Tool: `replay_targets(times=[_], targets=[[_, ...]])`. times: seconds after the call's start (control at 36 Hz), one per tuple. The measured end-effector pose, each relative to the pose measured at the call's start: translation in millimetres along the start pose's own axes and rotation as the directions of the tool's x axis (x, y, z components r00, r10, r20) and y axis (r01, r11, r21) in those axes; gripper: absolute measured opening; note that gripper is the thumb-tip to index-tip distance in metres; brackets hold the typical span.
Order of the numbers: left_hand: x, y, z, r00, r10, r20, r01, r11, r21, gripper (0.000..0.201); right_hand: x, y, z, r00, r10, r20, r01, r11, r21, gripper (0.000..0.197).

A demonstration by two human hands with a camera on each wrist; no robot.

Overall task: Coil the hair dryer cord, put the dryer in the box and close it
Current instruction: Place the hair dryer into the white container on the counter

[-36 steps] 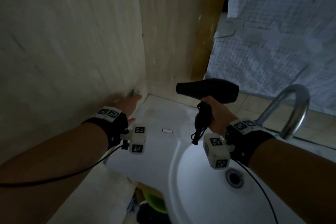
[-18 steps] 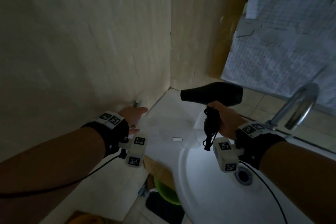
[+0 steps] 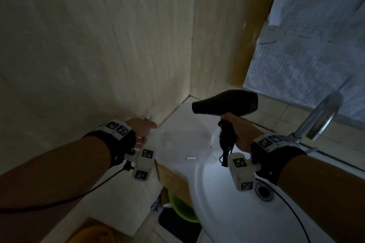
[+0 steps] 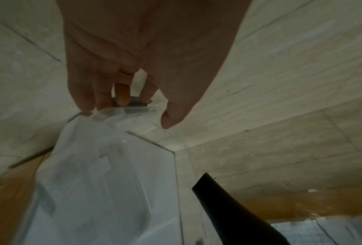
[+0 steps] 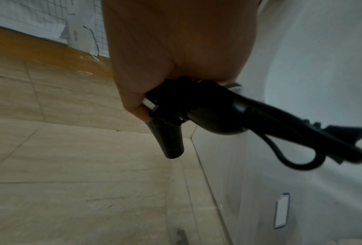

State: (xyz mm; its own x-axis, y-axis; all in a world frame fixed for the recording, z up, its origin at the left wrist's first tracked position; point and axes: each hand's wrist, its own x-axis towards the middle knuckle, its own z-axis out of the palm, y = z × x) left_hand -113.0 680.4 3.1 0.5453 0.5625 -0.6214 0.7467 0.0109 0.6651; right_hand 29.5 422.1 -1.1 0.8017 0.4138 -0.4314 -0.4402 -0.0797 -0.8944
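Note:
My right hand [image 3: 237, 134] grips the handle of a black hair dryer [image 3: 227, 104], nozzle pointing left above the sink's back corner. The cord [image 3: 226, 140] is bundled against the handle inside the same grip, with one loop [image 5: 302, 149] hanging out. A clear plastic box [image 4: 87, 174] lies on the white ledge by the wall, faint in the head view [image 3: 177, 138]. My left hand [image 3: 146, 134] is at its far edge. The fingertips [image 4: 87, 102] hook that raised edge and the thumb stays apart. The dryer nozzle [image 4: 228, 207] shows in the left wrist view.
A white basin [image 3: 227, 213] with a drain [image 3: 263, 191] lies below my right wrist. A chrome tap [image 3: 318, 118] arches at the right. Tiled walls close the left and back. A brown cardboard panel [image 3: 171, 177] and a green tub [image 3: 181, 209] sit below the ledge.
My left hand, flat and open by the wall before, now has its fingers curled down onto the clear box's edge. The right hand keeps the dryer in about the same place.

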Motion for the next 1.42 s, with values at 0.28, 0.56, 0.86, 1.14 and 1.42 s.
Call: replay_targets(times=[0.28, 0.56, 0.86, 1.14, 1.42], targets=[[-13, 23, -4, 0.970, 0.242, -0.024, -0.209, 0.879, 0.428, 0.084, -17, -25, 18, 0.996, 0.004, 0.089, -0.019, 0.985, 0.172, 0.016], [-42, 29, 27, 0.509, 0.740, 0.439, -0.815, 0.250, 0.523, 0.114, -36, -41, 57, 0.950, 0.163, 0.268, -0.210, 0.965, 0.159, 0.038], [-51, 34, 49, 0.065, 0.925, 0.374, -0.943, -0.066, 0.327, 0.091, -43, -48, 75, 0.923, 0.246, 0.294, -0.285, 0.954, 0.096, 0.054], [-55, 65, 42, 0.370, 0.919, 0.138, -0.880, 0.299, 0.369, 0.039, -56, -60, 66, 0.938, 0.232, 0.257, -0.169, 0.955, -0.244, 0.079], [-20, 77, 38, 0.748, 0.652, -0.128, -0.661, 0.712, -0.237, 0.034, -49, -77, 46, 0.998, -0.033, -0.058, 0.006, 0.912, -0.411, 0.016]])
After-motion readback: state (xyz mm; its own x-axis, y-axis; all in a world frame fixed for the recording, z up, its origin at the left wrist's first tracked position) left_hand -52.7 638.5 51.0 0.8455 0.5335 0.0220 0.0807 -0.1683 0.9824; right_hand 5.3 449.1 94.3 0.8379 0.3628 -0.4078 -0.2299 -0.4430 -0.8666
